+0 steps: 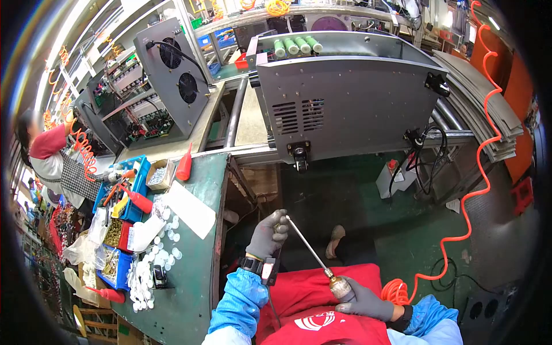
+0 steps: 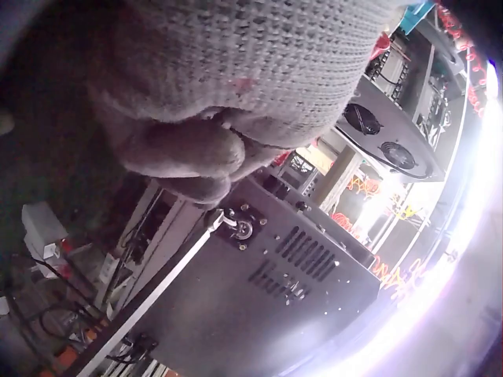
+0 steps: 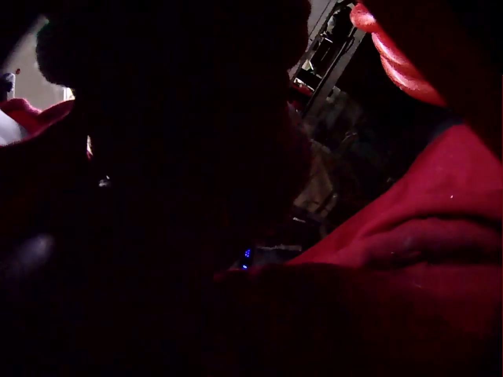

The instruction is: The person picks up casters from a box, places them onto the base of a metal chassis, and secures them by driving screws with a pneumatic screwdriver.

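Observation:
My right gloved hand [image 1: 368,302] grips a power screwdriver [image 1: 341,287] by its body, low over the red apron. From its brass-coloured collar a long thin bit [image 1: 309,246] slants up and left. My left gloved hand [image 1: 268,234] is held up with the fingers curled, fingertips right by the bit's tip. In the left wrist view the curled fingers [image 2: 185,149] sit just above the tip of the bit [image 2: 169,271]; the inside of the fist is hidden. The right wrist view is mostly dark. Ahead stands a grey metal cabinet [image 1: 356,109] with vent slots and casters.
At left, a green table [image 1: 198,259] bears blue bins [image 1: 138,184], red squeeze bottles [image 1: 184,165], white discs and paper. An orange coiled hose [image 1: 460,238] runs down at right. Beyond stand an open cabinet with fans [image 1: 172,86] and another person [image 1: 49,149]. A white container [image 1: 395,179] stands beneath the frame.

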The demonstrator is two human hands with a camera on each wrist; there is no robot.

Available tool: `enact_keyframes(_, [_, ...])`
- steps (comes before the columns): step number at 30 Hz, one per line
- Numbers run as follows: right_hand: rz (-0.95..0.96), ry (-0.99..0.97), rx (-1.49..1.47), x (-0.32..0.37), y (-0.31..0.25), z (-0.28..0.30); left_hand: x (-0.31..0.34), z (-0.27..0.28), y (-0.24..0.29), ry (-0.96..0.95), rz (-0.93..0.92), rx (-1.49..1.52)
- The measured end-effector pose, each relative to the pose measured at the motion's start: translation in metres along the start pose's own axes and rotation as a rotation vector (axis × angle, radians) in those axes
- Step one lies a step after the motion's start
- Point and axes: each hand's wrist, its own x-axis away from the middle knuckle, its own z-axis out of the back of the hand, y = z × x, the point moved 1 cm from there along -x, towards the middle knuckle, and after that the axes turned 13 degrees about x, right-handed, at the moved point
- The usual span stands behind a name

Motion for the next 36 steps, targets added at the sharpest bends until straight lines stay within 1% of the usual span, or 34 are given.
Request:
enact_keyframes(1, [-0.006,-0.003,0.008,-0.001,0.003,0.000,-0.002,0.005,0.000,-0.056,0.011,0.013])
enact_keyframes(2, [-0.012,-0.006,0.016,-0.001,0.005,0.000,-0.003,0.010,0.000,-0.059,0.013,0.000])
enact_keyframes(4, [0.001,-0.001,0.009,-0.001,0.005,0.000,0.001,0.002,-0.002,-0.067,0.017,-0.026])
enact_keyframes(5, [0.006,0.002,0.005,-0.002,0.004,0.000,0.002,-0.003,-0.004,0.005,0.002,-0.033])
enact_keyframes(7, [0.000,0.004,-0.012,0.000,-0.003,0.000,0.010,-0.034,-0.008,0.148,-0.032,-0.046])
enact_keyframes(10, [-0.013,0.008,0.020,-0.001,0.001,-0.001,0.008,-0.035,-0.005,0.147,0.001,-0.051])
enact_keyframes(13, [-0.011,0.016,0.028,-0.001,0.008,-0.003,0.004,-0.017,-0.003,0.114,-0.032,-0.064])
enact_keyframes(16, [-0.008,0.021,0.032,0.000,0.007,-0.003,0.003,-0.010,0.000,0.026,0.027,-0.020])
enact_keyframes(19, [-0.019,0.021,0.063,0.000,0.007,-0.002,0.006,-0.020,0.000,0.030,0.041,-0.125])
enact_keyframes(22, [-0.002,0.025,0.068,-0.002,0.010,-0.002,0.005,-0.027,0.003,0.036,0.026,-0.360])
enact_keyframes(25, [-0.015,0.033,0.081,0.000,0.006,0.000,0.007,-0.037,0.006,0.014,-0.010,-0.494])
enact_keyframes(32, [-0.027,0.028,0.127,0.001,0.007,0.005,-0.013,-0.038,0.025,-0.007,-0.073,-0.854])
enact_keyframes(35, [-0.067,0.040,0.157,0.000,0.005,0.010,-0.017,-0.057,0.030,-0.054,-0.058,-0.801])
enact_keyframes(36, [-0.071,0.047,0.164,0.000,0.002,0.012,-0.020,-0.057,0.033,-0.044,-0.054,-0.823])
